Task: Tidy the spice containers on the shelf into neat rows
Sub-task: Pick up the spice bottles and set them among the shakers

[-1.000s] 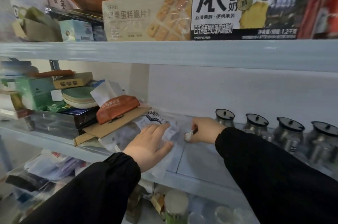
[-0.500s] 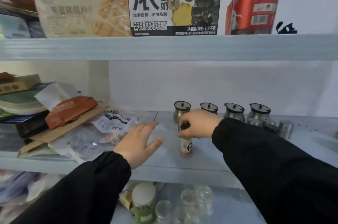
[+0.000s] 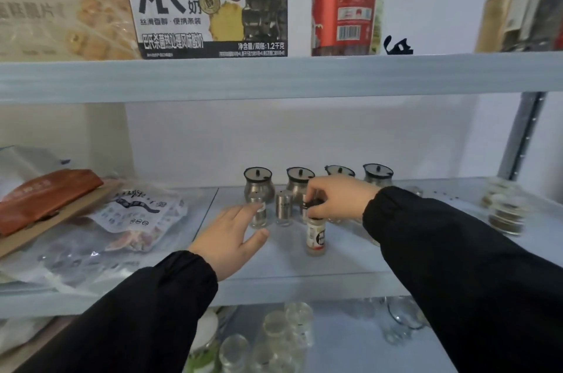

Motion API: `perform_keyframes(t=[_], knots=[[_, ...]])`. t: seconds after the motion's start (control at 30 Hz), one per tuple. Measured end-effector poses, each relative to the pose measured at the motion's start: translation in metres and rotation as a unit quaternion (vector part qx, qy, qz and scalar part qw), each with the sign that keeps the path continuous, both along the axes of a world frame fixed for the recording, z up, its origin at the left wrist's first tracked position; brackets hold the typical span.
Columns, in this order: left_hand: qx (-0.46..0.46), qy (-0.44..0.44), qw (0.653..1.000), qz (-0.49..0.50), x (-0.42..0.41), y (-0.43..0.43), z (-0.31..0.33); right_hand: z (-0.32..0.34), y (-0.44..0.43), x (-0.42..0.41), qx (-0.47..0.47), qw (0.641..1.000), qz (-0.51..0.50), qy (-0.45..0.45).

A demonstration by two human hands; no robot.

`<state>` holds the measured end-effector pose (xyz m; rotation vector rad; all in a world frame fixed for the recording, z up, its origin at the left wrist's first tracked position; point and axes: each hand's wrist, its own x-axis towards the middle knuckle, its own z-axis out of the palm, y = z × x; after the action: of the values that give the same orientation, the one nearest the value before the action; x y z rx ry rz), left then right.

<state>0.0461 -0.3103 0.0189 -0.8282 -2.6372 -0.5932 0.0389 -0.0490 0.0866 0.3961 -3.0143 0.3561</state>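
My right hand (image 3: 336, 196) grips the black cap of a small white-labelled spice bottle (image 3: 315, 235), which stands upright on the pale shelf (image 3: 304, 269). My left hand (image 3: 231, 235) lies flat and open on the shelf, its fingertips beside a small glass shaker (image 3: 259, 211). A steel shaker (image 3: 283, 207) stands just right of that. Behind them, several round steel spice jars with black-rimmed lids form a row along the back wall, starting with the leftmost jar (image 3: 258, 183); my right hand partly hides two of them.
Clear food bags (image 3: 128, 220) and a cardboard sheet with an orange pouch (image 3: 45, 194) crowd the shelf's left side. Stacked glass jars (image 3: 504, 211) stand at the far right near a metal upright (image 3: 524, 135). Boxes and a red jar (image 3: 345, 1) fill the shelf above; glassware sits below.
My right hand has carried the small bottle from the bags on the left over to the jars and stood it upright. My left hand came off the bag and slid right.
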Motion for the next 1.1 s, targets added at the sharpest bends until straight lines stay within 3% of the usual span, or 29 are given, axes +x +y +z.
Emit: perform_keyframes(t=[0.47, 1.1], knots=[[0.007, -0.008, 0.999, -0.032, 0.000, 0.038, -0.005, -0.003, 0.045, 0.014, -0.017, 0.997, -0.062, 0.034], [0.032, 0.005, 0.998, -0.055, -0.006, 0.058, -0.001, -0.023, 0.050, 0.018, -0.069, 0.993, -0.074, 0.062]])
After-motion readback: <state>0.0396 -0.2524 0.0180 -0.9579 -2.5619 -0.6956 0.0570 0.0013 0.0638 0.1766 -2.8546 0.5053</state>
